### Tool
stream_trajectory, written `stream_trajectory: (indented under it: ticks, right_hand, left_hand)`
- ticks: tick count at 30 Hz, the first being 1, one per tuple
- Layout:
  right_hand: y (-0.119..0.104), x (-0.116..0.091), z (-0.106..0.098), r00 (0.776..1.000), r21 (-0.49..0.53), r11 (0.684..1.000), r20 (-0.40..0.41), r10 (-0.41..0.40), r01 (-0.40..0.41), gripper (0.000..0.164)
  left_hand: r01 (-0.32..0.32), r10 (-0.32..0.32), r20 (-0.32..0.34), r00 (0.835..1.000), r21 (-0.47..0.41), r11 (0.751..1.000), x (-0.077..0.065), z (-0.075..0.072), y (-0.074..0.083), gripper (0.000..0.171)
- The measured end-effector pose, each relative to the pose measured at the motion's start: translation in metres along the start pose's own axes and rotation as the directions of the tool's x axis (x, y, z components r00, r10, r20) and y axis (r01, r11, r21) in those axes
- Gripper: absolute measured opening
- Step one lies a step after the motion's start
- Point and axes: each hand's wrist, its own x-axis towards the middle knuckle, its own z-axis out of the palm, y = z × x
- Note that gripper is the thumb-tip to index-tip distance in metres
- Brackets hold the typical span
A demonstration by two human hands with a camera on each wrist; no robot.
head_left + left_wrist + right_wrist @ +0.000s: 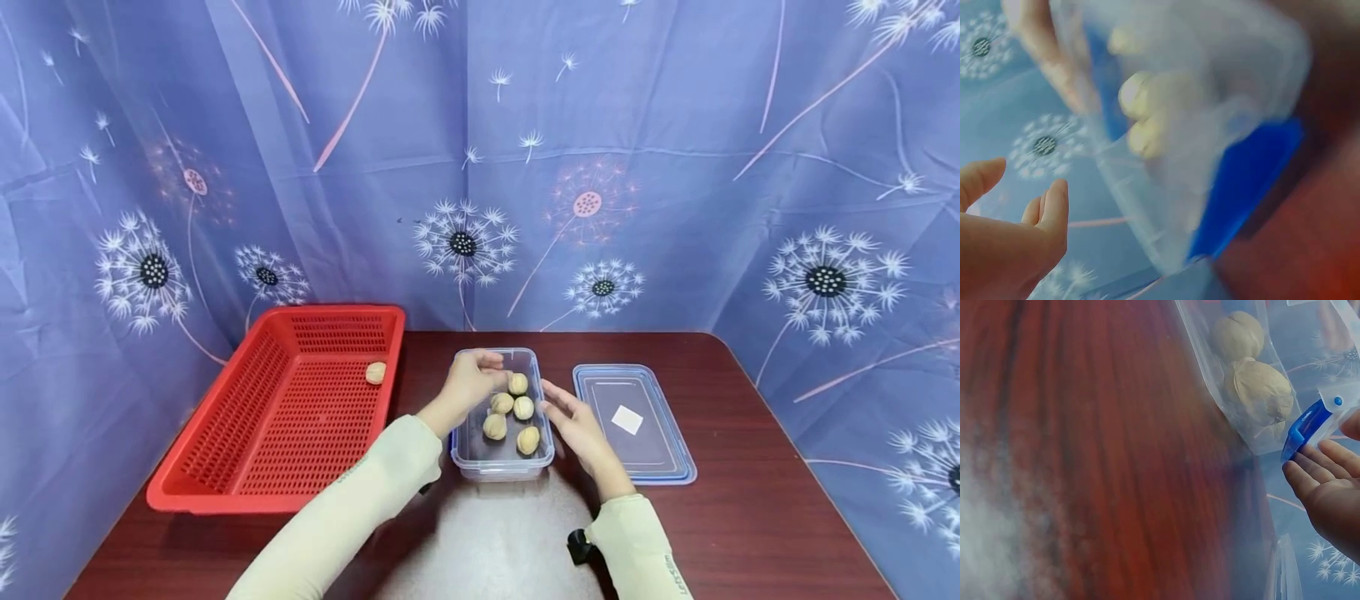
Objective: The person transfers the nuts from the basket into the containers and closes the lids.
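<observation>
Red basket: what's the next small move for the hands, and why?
Probably reach the left hand over to the lone walnut in the red basket: five other walnuts show in the clear box, the left hand seems to hold nothing, and the right hand is already at the box's side.

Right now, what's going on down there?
A person's left hand is over a clear box holding at least five walnuts, and seems to carry nothing. The right hand is at the box's side, by a blue latch. Another walnut lies in the red basket to the left; the lid lies apart on the table, to the right.
</observation>
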Motion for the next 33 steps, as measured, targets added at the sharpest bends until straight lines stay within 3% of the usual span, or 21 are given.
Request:
stream_trajectory:
  ticks: [7, 15, 19, 24, 28, 33]
  right_hand:
    - [-0.001, -0.001, 0.001, 1.0, 0.009, 1.0, 0.005, 0.001, -0.001, 0.048]
    - [-0.001, 0.0, 0.0, 1.0, 0.004, 1.0, -0.006, 0.002, -0.002, 0.046]
    - [0.0, 0.0, -0.001, 1.0, -0.011, 1.0, -0.01, 0.001, -0.001, 0.046]
    - [0.001, 0.001, -0.001, 1.0, -0.009, 1.0, -0.011, 0.007, -0.007, 0.045]
    - [0.002, 0.0, -0.001, 1.0, -0.003, 1.0, -0.007, 0.009, -0.009, 0.045]
    - [0.001, 0.0, -0.002, 1.0, -0.003, 1.0, -0.003, 0.004, -0.004, 0.045]
  left_hand:
    - [-0.021, 0.021, -0.052, 0.998, 0.001, 1.0, 0.015, -0.038, 0.032, 0.034]
    - [-0.077, 0.076, -0.109, 0.991, -0.013, 0.997, 0.024, -0.105, 0.034, 0.037]
    - [-0.083, 0.089, -0.112, 0.99, 0.057, 0.995, 0.029, -0.137, 0.02, 0.036]
    - [-0.061, 0.072, -0.107, 0.992, 0.106, 0.992, 0.031, -0.17, -0.01, 0.038]
    - [0.004, 0.009, -0.106, 0.994, 0.118, 0.993, 0.03, -0.185, -0.032, 0.042]
    - [0.089, -0.073, -0.127, 0.989, 0.124, 0.988, 0.034, -0.193, -0.055, 0.04]
